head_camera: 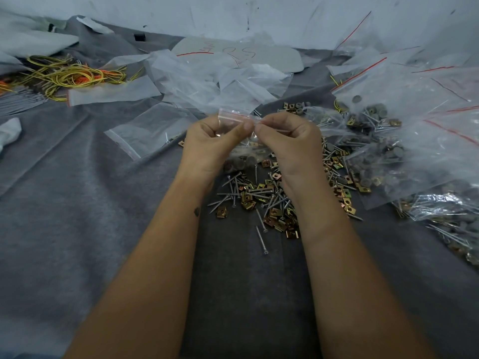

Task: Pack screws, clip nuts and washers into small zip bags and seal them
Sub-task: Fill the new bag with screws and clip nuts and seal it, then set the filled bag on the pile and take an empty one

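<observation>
The person holds a small zip bag up in front, over a grey cloth that covers the work surface. The left hand pinches the top edge of the bag on the left side, with the thumb and curled fingers closed on the red zip strip. The right hand pinches the same top edge on the right side, its thumb pressed against the forefinger. The two thumbs are almost touching each other at the middle of the strip. I cannot tell if the strip is fully closed.

Inside the bag, in its lower part between the two wrists, I see some grey round washers and a few gold clip nuts. The bag hangs above a loose pile of screws and clip nuts that lies on the cloth under the hands.

To the right there are larger clear bags with red zip lines, and beside and under them are more grey washers, screws and nuts. Behind the hands is a heap of empty zip bags, and one empty bag lies flat just to the left of the left hand. Far on the left, a bundle of yellow and orange wires rests on the cloth. At the back there is a pale wall with dark marks.
</observation>
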Available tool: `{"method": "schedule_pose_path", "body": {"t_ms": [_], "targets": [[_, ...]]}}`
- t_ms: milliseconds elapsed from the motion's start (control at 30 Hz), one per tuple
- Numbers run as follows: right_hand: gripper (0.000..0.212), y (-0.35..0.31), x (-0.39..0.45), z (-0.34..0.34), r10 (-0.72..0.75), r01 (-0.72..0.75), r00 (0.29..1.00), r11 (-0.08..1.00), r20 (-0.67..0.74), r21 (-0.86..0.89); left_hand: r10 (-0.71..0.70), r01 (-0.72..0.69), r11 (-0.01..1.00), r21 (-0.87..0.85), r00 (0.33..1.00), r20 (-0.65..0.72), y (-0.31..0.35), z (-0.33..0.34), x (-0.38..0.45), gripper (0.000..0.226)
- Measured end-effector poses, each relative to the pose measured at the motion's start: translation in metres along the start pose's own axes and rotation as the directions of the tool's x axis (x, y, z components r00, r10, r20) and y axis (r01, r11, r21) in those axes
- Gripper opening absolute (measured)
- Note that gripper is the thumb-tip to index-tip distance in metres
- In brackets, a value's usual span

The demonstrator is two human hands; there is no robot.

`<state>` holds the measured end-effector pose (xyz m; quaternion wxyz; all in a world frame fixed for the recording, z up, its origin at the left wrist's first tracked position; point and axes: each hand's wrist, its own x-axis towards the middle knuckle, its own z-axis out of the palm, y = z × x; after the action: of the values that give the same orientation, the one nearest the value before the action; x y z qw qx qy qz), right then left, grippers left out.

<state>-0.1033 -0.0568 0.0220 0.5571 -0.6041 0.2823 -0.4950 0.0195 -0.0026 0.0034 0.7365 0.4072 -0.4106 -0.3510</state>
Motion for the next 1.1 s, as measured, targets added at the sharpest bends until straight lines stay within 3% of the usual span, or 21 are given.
{"method": "schedule_pose_path", "body": {"t_ms": [167,333,400,533,633,733,833,933,1100], "targets": [[0.017,0.001,0.001,0.002,0.022,-0.024,0.999,0.999,0.042,0.047,0.027,-0.028,0.999,0.02,0.999,0.03,-0.001,-0.001,0.001,0.024],[0.012,0.002,0.001,0.0,0.0,0.0,1.0,1.0,0.024,-0.009,0.028,-0.027,0.995,0.095,1.0,-0.008,0.0,0.0,0.0,0.013],[0.012,0.002,0.002,-0.001,0.004,-0.005,0.998,1.0,0.067,0.017,0.006,0.0,0.996,0.091,0.998,-0.066,0.001,-0.001,0.001,0.019],[0.014,0.006,0.003,-0.006,0.061,-0.02,0.986,0.968,0.158,-0.249,-0.09,0.066,0.991,-0.12,0.974,-0.209,0.01,-0.006,0.006,0.037],[0.012,0.008,0.003,-0.004,0.02,0.016,0.995,0.928,0.094,-0.371,-0.088,0.078,0.996,-0.054,0.969,-0.232,0.009,-0.005,0.004,0.041],[0.012,0.008,0.003,0.0,-0.019,0.021,1.0,0.96,0.011,-0.28,-0.048,0.074,0.992,0.103,0.972,-0.23,0.006,-0.003,0.001,0.032],[0.013,0.001,0.004,-0.002,0.017,-0.027,0.996,0.993,-0.084,-0.112,0.001,0.029,0.966,0.257,0.993,-0.114,0.005,-0.001,-0.001,0.017],[0.016,-0.01,0.007,-0.007,0.068,-0.06,0.982,0.997,-0.178,0.049,-0.037,0.043,0.935,0.353,0.999,-0.024,0.006,0.01,0.0,0.009],[0.024,-0.042,0.027,-0.032,0.105,-0.044,0.934,0.982,-0.342,0.182,-0.035,0.087,0.907,0.411,0.991,-0.131,0.011,0.063,0.03,0.013]]}}
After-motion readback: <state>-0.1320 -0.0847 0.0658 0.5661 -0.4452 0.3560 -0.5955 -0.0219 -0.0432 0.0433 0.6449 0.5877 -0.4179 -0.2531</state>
